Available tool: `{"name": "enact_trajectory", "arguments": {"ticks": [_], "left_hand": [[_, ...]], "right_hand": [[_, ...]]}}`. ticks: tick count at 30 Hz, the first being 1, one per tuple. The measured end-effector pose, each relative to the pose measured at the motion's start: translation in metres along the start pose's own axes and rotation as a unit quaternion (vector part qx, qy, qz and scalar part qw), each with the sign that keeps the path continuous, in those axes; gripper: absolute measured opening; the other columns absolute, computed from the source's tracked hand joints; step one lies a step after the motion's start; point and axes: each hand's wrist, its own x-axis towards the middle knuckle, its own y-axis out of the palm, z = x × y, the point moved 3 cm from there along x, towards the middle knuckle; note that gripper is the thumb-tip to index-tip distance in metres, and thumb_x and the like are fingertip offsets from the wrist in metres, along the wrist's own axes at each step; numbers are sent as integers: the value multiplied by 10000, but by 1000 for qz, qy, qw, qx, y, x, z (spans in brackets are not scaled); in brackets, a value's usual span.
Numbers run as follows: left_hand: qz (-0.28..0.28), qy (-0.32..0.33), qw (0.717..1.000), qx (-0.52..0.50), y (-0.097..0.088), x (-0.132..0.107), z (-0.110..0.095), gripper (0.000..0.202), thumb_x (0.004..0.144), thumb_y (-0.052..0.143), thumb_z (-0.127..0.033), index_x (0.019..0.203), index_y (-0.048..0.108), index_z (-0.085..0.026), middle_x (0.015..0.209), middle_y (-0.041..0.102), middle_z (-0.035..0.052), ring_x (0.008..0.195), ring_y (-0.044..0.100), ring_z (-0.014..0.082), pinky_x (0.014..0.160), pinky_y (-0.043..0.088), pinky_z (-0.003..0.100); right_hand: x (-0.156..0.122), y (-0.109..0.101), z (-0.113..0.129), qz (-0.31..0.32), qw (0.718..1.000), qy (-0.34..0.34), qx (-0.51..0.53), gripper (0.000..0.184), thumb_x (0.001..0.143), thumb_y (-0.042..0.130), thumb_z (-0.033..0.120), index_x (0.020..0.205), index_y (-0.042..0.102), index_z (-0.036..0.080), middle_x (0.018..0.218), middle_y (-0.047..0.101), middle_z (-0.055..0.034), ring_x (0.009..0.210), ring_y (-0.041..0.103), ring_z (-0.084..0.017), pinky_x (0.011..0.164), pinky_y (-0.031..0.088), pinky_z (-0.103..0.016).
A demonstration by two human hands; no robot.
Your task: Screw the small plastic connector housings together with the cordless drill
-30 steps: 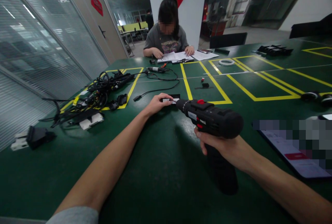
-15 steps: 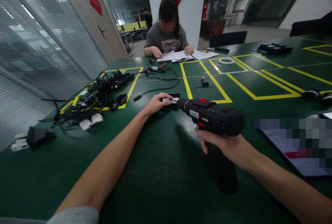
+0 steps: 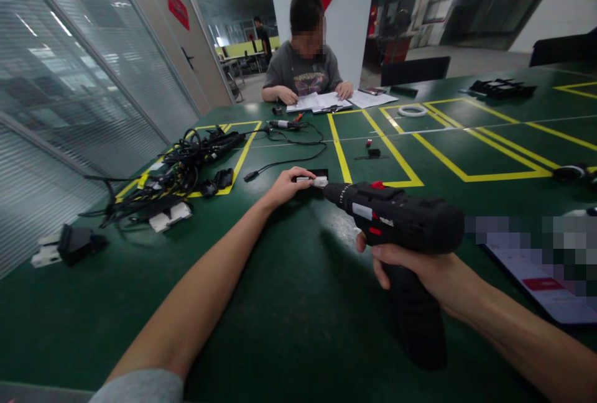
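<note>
In the right hand [image 3: 420, 272], a black cordless drill [image 3: 401, 216] with red trim.

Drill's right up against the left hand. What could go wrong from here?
The left hand seems to pinch a small white piece at the nose of the cordless drill in the right hand. A trigger pull could catch the fingers. The piece looks small enough to slip or spin away. A thin black cable lies just beyond and might snag.
</note>
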Motion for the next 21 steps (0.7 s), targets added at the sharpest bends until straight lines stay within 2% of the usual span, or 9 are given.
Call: {"name": "enact_trajectory", "arguments": {"ticks": [6,15,21], "left_hand": [[1,0,1000,-8,0,0,1,304,775,705,-372,1001,773,-179,1128,693,86,1051,621,245,986,449,388],[0,-3,1000,-20,1,0,4,312,768,713,-369,1014,775,-188,1112,702,80,1036,629,245,965,463,386],[-6,-8,1000,-9,1,0,3,334,762,717,-391,1018,777,-185,1077,709,81,1017,627,246,955,463,389]], "right_hand": [[1,6,1,1,1000,20,9,210,836,642,363,942,641,182,581,608,26,548,566,-151,627,382,-329],[5,1,-7,-9,1000,27,-2,210,870,636,386,959,644,196,573,630,14,571,551,-154,606,364,-317],[4,1,-5,-31,998,40,-40,224,876,620,413,888,665,194,594,642,-1,591,569,-166,650,406,-334]]}}
